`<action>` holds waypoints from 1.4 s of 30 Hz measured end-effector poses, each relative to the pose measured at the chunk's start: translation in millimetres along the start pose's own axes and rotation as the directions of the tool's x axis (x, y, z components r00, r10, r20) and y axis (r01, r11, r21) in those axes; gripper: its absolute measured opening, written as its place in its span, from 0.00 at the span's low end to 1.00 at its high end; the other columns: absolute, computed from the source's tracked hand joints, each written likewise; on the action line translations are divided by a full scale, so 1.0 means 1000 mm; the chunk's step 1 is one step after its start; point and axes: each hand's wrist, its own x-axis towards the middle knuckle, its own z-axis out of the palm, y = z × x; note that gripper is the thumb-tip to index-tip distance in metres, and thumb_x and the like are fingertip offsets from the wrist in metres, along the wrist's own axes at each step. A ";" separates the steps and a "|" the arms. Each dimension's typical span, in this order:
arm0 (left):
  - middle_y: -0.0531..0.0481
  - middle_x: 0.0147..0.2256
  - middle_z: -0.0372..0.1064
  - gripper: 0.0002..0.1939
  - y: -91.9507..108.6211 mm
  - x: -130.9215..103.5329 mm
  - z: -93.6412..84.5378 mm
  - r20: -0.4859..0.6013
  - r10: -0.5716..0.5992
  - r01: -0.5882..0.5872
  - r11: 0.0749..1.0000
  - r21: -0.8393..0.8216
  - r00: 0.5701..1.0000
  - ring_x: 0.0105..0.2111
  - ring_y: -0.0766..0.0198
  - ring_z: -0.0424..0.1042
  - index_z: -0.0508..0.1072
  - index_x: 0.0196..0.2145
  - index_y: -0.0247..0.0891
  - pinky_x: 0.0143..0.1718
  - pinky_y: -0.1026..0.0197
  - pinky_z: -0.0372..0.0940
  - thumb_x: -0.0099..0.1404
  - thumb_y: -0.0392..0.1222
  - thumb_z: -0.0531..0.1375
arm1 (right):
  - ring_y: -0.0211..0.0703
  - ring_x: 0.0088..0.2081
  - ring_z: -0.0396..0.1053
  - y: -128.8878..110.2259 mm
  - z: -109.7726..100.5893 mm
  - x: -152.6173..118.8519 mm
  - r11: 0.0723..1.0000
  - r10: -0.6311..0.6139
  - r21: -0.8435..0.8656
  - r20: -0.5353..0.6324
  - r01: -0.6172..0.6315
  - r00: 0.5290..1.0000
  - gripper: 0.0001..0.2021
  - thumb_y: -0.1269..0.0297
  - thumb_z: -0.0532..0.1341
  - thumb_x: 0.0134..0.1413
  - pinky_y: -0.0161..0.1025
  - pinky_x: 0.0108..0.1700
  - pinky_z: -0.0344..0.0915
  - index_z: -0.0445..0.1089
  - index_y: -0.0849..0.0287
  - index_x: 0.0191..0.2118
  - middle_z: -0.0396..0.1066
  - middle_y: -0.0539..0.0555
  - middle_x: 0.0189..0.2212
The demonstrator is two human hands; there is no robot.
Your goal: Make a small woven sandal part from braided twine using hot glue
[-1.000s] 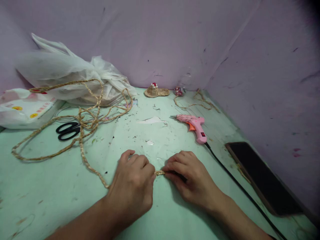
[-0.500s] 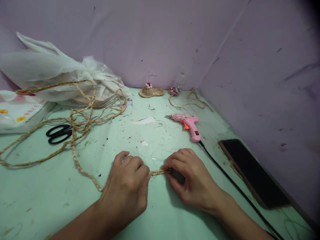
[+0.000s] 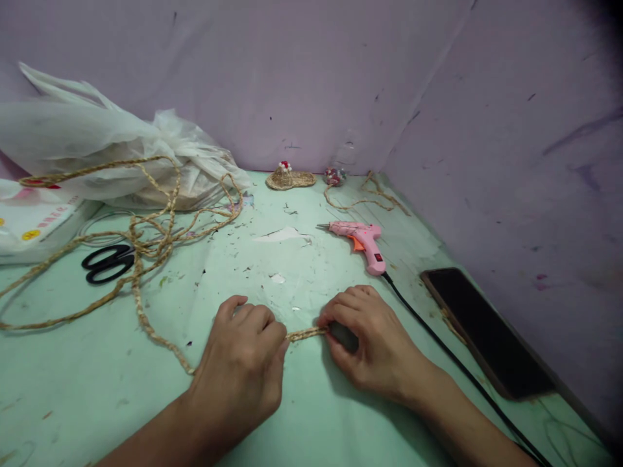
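Note:
A braided straw cord (image 3: 305,334) stretches between my two hands, low over the table. My left hand (image 3: 246,357) is closed on the cord, its fingertips hidden beneath the palm. With thumb and fingers pinched, my right hand (image 3: 363,340) grips the cord's right end, which looks doubled there. From under my left hand the cord runs back to a loose tangle of loops at the left. Beyond my right hand lies a pink glue gun (image 3: 360,240) on its side, nozzle to the left.
Black-handled scissors (image 3: 108,263) lie under the cord's loops. Behind are a white plastic bag (image 3: 160,162) and a printed packet (image 3: 43,217). A small woven slipper (image 3: 291,179) and a bag of beads (image 3: 335,176) sit by the wall. A phone (image 3: 487,334) and the gun's black cable (image 3: 438,340) are at right.
The view has shifted slightly, moving most things a little to the left. Both hands keep hold of the cord, and the right one has tilted its end up slightly.

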 end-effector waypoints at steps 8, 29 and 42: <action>0.49 0.24 0.63 0.10 0.000 0.000 -0.001 -0.009 0.015 -0.015 1.000 0.011 1.000 0.27 0.62 0.62 0.71 0.25 0.35 0.43 0.44 0.57 0.60 0.31 0.52 | 0.41 0.30 0.64 0.002 0.002 0.001 1.000 -0.006 -0.026 -0.021 0.006 1.000 0.07 0.75 0.57 0.42 0.43 0.38 0.53 0.70 0.59 0.29 0.71 0.50 0.26; 0.49 0.24 0.62 0.11 0.001 -0.001 0.000 0.015 -0.004 0.004 1.000 0.006 1.000 0.28 0.63 0.61 0.71 0.25 0.36 0.44 0.44 0.56 0.60 0.31 0.51 | 0.43 0.34 0.63 -0.007 0.003 0.004 1.000 0.004 0.028 0.024 -0.005 1.000 0.09 0.72 0.59 0.41 0.43 0.40 0.54 0.69 0.60 0.33 0.69 0.52 0.30; 0.48 0.24 0.62 0.11 0.000 -0.001 -0.001 0.035 -0.013 0.012 1.000 0.020 0.999 0.28 0.61 0.61 0.71 0.24 0.35 0.44 0.44 0.57 0.60 0.32 0.51 | 0.40 0.29 0.61 -0.005 0.011 0.005 0.997 -0.081 0.000 -0.033 0.081 0.996 0.07 0.74 0.56 0.43 0.42 0.37 0.51 0.70 0.59 0.29 0.70 0.50 0.25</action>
